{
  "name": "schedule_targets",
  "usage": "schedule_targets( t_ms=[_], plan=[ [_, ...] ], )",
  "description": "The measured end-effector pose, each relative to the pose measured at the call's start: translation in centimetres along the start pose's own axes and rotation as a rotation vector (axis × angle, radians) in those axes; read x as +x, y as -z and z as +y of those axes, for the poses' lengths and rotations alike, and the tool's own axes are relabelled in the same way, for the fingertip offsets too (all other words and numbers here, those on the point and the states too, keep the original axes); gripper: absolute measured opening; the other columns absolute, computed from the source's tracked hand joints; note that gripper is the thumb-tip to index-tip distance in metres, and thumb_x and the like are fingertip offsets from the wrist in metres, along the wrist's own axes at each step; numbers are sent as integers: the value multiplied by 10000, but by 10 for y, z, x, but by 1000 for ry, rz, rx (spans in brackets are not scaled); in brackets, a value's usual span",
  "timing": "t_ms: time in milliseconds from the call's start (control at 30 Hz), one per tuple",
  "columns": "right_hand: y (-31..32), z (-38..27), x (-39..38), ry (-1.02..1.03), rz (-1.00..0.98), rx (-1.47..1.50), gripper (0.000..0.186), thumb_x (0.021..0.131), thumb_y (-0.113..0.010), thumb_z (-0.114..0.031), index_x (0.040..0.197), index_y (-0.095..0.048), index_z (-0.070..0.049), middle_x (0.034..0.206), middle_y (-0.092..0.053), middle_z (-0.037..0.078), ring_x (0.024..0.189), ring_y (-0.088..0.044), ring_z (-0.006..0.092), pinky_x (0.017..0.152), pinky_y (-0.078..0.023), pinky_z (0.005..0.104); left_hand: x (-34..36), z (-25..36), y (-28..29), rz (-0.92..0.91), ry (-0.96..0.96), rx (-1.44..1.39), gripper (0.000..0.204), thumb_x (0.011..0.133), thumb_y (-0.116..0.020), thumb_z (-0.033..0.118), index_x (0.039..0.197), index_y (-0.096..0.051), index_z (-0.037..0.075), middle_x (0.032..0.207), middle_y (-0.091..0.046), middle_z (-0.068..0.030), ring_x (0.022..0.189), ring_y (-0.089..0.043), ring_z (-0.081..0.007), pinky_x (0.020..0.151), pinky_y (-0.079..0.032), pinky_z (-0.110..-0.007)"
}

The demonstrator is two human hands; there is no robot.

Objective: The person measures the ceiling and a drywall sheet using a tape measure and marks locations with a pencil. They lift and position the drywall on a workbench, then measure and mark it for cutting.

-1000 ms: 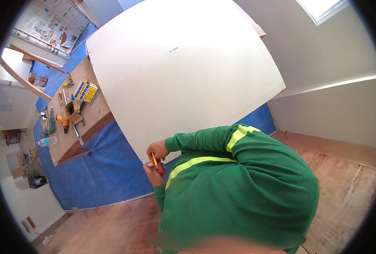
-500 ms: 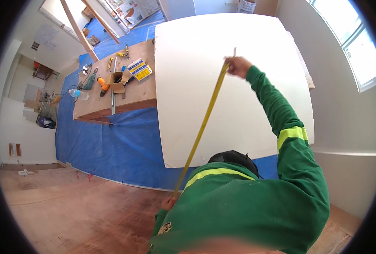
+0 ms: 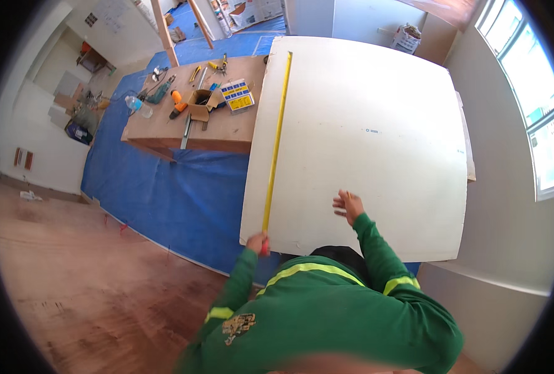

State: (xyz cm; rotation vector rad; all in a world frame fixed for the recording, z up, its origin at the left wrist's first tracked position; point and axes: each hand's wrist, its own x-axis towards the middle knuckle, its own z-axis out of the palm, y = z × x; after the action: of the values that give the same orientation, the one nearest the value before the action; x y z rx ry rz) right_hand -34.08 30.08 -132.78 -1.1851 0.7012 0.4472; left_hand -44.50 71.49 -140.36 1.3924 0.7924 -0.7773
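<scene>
we see a big white drywall sheet (image 3: 364, 143) lying flat over a blue tarp (image 3: 171, 193), and we place everything else from that sheet. the tarp spreads out from the sheet's left edge onto a reddish wooden floor (image 3: 83, 293) further left and nearer us. a wooden counter (image 3: 227, 128) butts against the sheet's far left edge; on it lie an open cardboard box (image 3: 201, 103), a blue and yellow parts case (image 3: 237, 96), an orange drill (image 3: 177, 103) and a plastic bottle (image 3: 134, 103) at its far end from the sheet. a window (image 3: 529, 106) runs along the wall beyond the sheet's right edge. a yellow tape measure (image 3: 275, 143) is stretched along the sheet just inside its left edge, from the far edge to the near edge. at the near left corner of the sheet our left hand (image 3: 257, 242) has its grip clenched on the tape measure's near end, where a bit of red shows. our right hand (image 3: 346, 206) is over the sheet's near part, right of the tape, its grip released and the fingers spread; we cannot tell whether it touches the surface.
</scene>
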Motion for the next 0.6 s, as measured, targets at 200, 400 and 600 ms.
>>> schedule_targets(
  t_ms=[200,400,600],
  plan=[
    [92,38,-69,-32,162,-5,507,1014,-636,-422,1344,-556,-46,1119,-674,121,928,-670,218,805,-574,440,69,142,-55,58,53,-1,362,1037,-582,451,1021,-662,99,819,-645,-66,676,-684,-235,573,-625,-443],
    [152,38,-109,31,326,102,458,1009,-633,-403,1309,-565,-63,1108,-665,107,918,-665,210,796,-573,428,91,194,-62,133,47,108,352,1026,-590,469,1030,-664,125,874,-659,-76,753,-695,-249,638,-639,-462],
    [171,44,-127,17,366,138,439,1001,-640,-387,1294,-561,-70,1097,-656,98,919,-658,210,793,-572,426,106,207,-49,206,40,135,350,1016,-604,471,1039,-665,127,897,-668,-82,747,-697,-253,648,-641,-469]
  ],
)
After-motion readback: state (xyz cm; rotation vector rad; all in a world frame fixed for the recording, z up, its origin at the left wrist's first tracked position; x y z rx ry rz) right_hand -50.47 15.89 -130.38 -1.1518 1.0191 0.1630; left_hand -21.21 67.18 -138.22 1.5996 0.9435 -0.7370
